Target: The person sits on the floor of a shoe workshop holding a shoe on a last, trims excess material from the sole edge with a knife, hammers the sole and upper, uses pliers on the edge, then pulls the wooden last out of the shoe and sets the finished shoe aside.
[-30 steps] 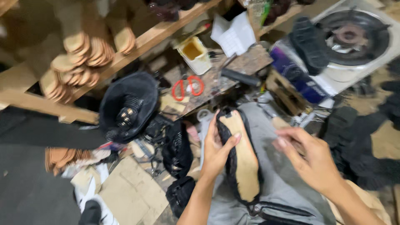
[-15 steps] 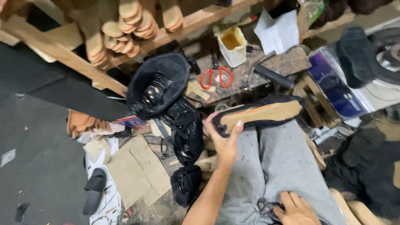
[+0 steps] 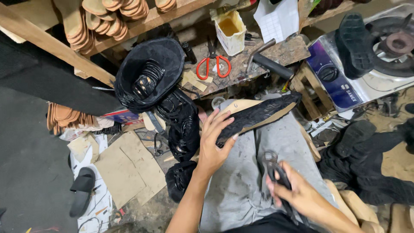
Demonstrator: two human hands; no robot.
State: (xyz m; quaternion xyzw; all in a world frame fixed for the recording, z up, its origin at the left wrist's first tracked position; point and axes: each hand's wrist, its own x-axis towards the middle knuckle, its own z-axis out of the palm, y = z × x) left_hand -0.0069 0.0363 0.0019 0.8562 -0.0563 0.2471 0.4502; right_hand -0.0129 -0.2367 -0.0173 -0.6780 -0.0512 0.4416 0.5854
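Observation:
My left hand [image 3: 214, 142] grips a flat shoe sole [image 3: 258, 114] with a black textured upper face and a tan edge, holding it sideways over my grey-trousered lap [image 3: 241, 181]. My right hand [image 3: 297, 196] is closed around the handles of dark metal scissors [image 3: 276, 170] low on my right thigh, apart from the sole.
A black bowl of black straps [image 3: 148, 75] sits left of the sole, with more black pieces [image 3: 183, 129] below it. Red-handled scissors [image 3: 213, 67], a glue tub [image 3: 230, 26] and a hammer [image 3: 267, 62] lie on the wooden bench. A gas stove [image 3: 366, 64] stands right. Cardboard [image 3: 125, 166] covers the floor.
The sole has turned from lengthwise on my lap to sideways in my left hand. My right hand let go of it, dropped to my thigh and took hold of the dark scissors.

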